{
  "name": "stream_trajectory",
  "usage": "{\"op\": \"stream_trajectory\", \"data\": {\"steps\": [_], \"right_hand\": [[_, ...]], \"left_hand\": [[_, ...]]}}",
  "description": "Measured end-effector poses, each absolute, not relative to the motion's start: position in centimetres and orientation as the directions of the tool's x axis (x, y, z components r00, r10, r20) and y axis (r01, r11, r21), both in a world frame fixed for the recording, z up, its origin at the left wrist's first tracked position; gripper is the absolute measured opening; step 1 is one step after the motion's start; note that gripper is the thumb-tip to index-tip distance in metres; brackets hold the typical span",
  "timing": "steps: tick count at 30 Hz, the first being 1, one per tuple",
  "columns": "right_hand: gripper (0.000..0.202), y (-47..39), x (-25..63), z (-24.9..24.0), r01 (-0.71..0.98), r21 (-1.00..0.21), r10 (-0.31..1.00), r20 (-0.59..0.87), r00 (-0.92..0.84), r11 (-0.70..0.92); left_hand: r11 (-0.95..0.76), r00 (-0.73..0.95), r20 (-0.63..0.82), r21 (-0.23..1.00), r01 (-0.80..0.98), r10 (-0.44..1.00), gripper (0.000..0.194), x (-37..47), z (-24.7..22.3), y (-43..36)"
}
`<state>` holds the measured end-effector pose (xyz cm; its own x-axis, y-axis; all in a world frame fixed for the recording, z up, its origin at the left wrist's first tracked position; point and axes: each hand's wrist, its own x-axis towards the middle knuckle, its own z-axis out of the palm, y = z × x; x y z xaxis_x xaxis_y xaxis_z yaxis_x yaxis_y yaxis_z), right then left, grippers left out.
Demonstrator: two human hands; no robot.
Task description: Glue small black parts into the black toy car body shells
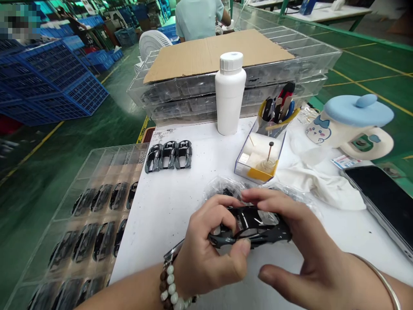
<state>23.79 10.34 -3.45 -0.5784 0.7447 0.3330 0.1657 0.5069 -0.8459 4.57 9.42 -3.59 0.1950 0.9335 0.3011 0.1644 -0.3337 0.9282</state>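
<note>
A glossy black toy car body shell [261,224] is held over the white table. My left hand [216,241] grips its left end, thumb below and fingers curled over the top. The fingers of my right hand [300,241] rest along the top and far side of its right end, with the thumb spread away below. Behind the shell lies a clear plastic bag [222,185] with small black parts, partly hidden by my hands. Three similar black shells [168,155] stand side by side at the table's left.
A white bottle [229,94], a clear box [258,157], a tool cup [277,116], a lidded mug [348,125], a cloth [322,185] and a phone [383,202] surround the work area. Trays of shells [80,181] stand left; a person [198,19] sits beyond stacked trays.
</note>
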Motion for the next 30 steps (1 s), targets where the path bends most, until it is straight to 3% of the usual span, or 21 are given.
{"op": "stream_trajectory", "data": {"steps": [3, 8, 19, 30], "right_hand": [[0.068, 9.85, 23.72, -3.29, 0.177, -0.924, 0.844, 0.216, -0.490, 0.339], [0.052, 9.70, 23.02, -2.87, 0.179, -0.965, 0.869, 0.084, -0.487, 0.193], [0.048, 10.17, 23.36, -2.88, 0.246, -0.870, 0.807, 0.244, -0.538, 0.428], [0.055, 9.99, 23.02, -2.73, 0.167, -0.888, 0.812, 0.298, -0.502, 0.429]], "left_hand": [[-0.411, 0.206, 0.373, 0.891, 0.190, 0.905, 0.014, 4.58, -3.49, 9.47], [-0.512, 0.233, 0.464, 0.827, 0.231, 0.855, 0.020, 4.84, -3.43, 9.53], [-0.498, 0.287, 0.432, 0.838, 0.222, 0.855, 0.016, 4.75, -3.39, 9.60], [-0.517, 0.308, 0.439, 0.818, 0.251, 0.844, 0.016, 4.52, -3.19, 9.38]]}}
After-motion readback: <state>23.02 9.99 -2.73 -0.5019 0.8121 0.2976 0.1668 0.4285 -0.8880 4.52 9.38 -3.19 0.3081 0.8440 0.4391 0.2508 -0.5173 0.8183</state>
